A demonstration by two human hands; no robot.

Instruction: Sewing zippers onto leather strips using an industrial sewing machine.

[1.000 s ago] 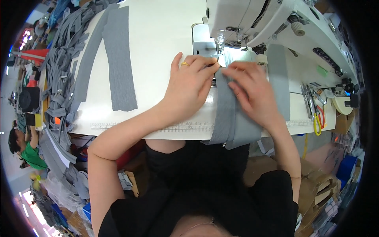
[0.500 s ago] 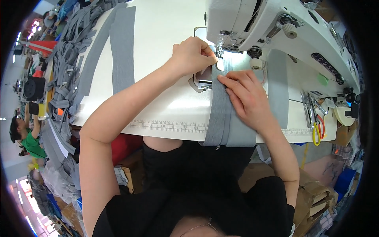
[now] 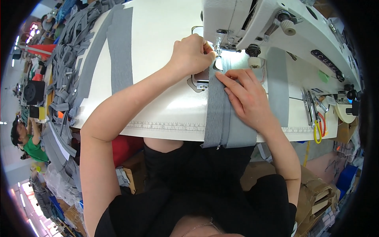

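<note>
A grey fabric panel (image 3: 241, 136) with a zipper (image 3: 226, 114) down its length lies under the presser foot of a white sewing machine (image 3: 233, 23). The zipper's small pull (image 3: 218, 148) hangs at the table's front edge. Close beside the needle, my left hand (image 3: 192, 52) pinches the panel's left edge; its fingertips are partly hidden. My right hand (image 3: 246, 96) rests flat on the panel, just in front of the presser foot, fingers stretched toward the needle.
Two grey fabric strips (image 3: 121, 51) lie left on the white table (image 3: 166, 110), near a heap of grey strips (image 3: 65, 75). Another strip (image 3: 278, 87) lies under the machine arm. Scissors (image 3: 317, 128) and metal tools lie right. A person in green (image 3: 33, 146) is far left.
Both hands keep nearly the same hold, with the left fingertips still at the presser foot. The whole view has shifted slightly; any feed of the fabric is too small to tell.
</note>
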